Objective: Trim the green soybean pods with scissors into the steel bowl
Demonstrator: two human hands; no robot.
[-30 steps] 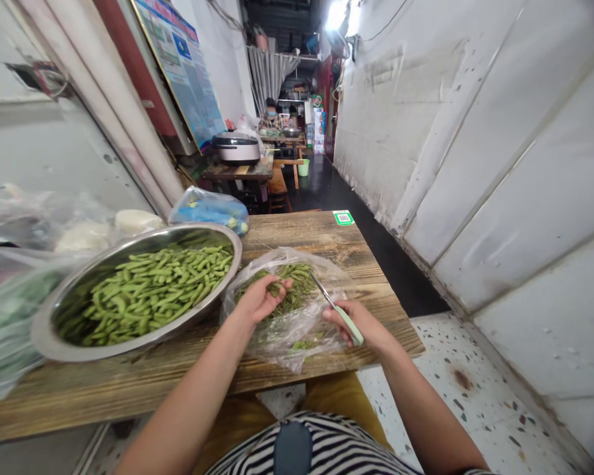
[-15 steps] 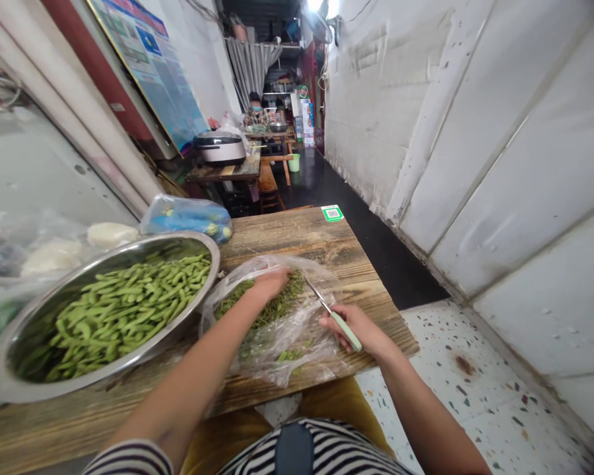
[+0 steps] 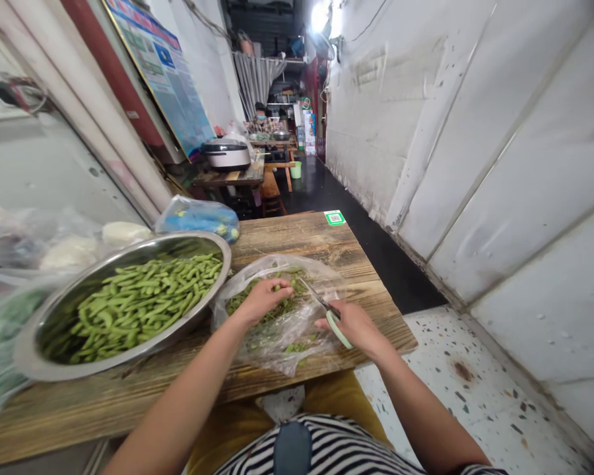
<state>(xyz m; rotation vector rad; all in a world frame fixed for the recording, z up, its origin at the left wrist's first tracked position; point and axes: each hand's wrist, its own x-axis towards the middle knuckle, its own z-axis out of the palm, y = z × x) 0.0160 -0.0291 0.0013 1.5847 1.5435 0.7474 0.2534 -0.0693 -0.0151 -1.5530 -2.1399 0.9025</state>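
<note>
My left hand point(image 3: 266, 298) is closed on a green bean pod, just above a clear plastic bag point(image 3: 277, 340) spread on the table. Green pods and trimmings point(image 3: 245, 297) lie in the bag under and around that hand. My right hand point(image 3: 352, 323) grips scissors point(image 3: 337, 328) with pale green handles, their blades pointing up and left over the bag's right part. A large steel bowl point(image 3: 28, 346) at the left holds a heap of green bean pods point(image 3: 148, 297).
The wooden table point(image 3: 297, 237) bears a bag with blue contents point(image 3: 195, 218) behind the bowl and more plastic bags point(image 3: 10, 330) at the far left. A rice cooker point(image 3: 226, 155) stands on a table further back. A white wall point(image 3: 515, 191) runs along the right.
My left hand has risen from the trimmings and moved slightly down and left, with a pod now showing at its fingers. The scissors have turned a little in my right hand. The view has shifted slightly.
</note>
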